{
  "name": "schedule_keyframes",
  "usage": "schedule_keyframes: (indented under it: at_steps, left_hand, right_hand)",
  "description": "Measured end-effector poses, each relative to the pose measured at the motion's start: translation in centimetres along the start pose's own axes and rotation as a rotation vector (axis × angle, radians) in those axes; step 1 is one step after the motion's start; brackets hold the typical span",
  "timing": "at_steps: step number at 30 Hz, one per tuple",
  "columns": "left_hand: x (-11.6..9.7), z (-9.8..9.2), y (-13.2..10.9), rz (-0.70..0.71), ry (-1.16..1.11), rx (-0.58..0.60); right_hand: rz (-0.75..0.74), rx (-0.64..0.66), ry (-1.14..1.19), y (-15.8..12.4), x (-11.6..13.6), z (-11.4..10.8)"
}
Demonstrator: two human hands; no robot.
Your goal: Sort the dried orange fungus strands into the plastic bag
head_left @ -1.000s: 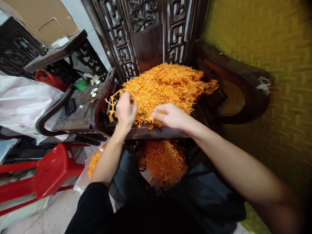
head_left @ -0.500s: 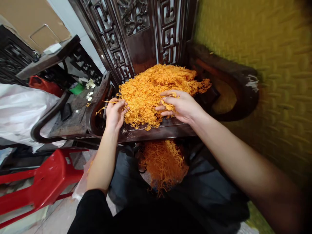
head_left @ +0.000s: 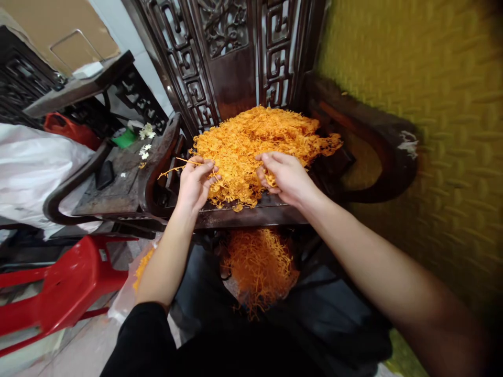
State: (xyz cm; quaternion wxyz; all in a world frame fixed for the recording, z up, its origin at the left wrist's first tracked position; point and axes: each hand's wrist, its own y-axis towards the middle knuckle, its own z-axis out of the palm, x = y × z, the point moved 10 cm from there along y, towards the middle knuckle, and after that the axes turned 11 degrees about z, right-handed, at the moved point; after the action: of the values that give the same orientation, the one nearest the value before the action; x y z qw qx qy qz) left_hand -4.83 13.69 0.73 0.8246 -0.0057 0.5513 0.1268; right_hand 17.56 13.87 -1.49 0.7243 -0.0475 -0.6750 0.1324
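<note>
A heap of tangled, knotted orange strands (head_left: 255,131) lies on the seat of a dark carved wooden chair (head_left: 259,215). At its left edge, my left hand (head_left: 194,180) pinches a thin orange strand (head_left: 171,171), whose ends stick out to the left. My right hand (head_left: 288,178) is in front of the heap's right part, its fingers curled round a small bunch of orange strands (head_left: 269,178). Thumb and index finger are close together there; what sits between them is too small to make out. The two hands are apart.
Below the seat, between my legs, is a bundle of longer orange strands (head_left: 261,267). To the left are a red plastic stool (head_left: 74,283), a second wooden chair with white blossoms (head_left: 145,149), a green tape roll (head_left: 124,137) and a white sack (head_left: 35,173). The chair's armrest (head_left: 393,131) curves at right.
My right hand's fingers have curled in from a looser spread, around the small bunch. My left hand has moved slightly right, still pinching the strand. The view has shifted a little.
</note>
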Motion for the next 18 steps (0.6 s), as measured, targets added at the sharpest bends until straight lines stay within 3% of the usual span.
schedule_keyframes:
  at_steps: [4, 7, 13, 16, 18]
  left_hand:
    - [0.7, 0.3, -0.4, -0.053, -0.081, 0.001]
    - [1.0, 0.6, -0.6, -0.091, -0.107, 0.016]
    - [-0.2, 0.7, -1.3, -0.019, 0.155, 0.086]
    - [0.2, 1.8, -2.1, -0.024, 0.205, 0.215]
    - [0.6, 2.3, -2.6, -0.019, 0.241, 0.29]
  right_hand:
    - [-0.266, -0.114, -0.427, -0.9, 2.1, 0.0]
    - [-0.436, -0.09, -0.577, -1.9, 3.4, 1.3]
    - [-0.235, 0.083, -0.258, -1.4, 2.2, 2.0]
    - [-0.25, 0.217, -0.301, -2.0, 2.2, 3.9]
    - [-0.284, 0.211, -0.374, -2.4, 2.5, 4.4]
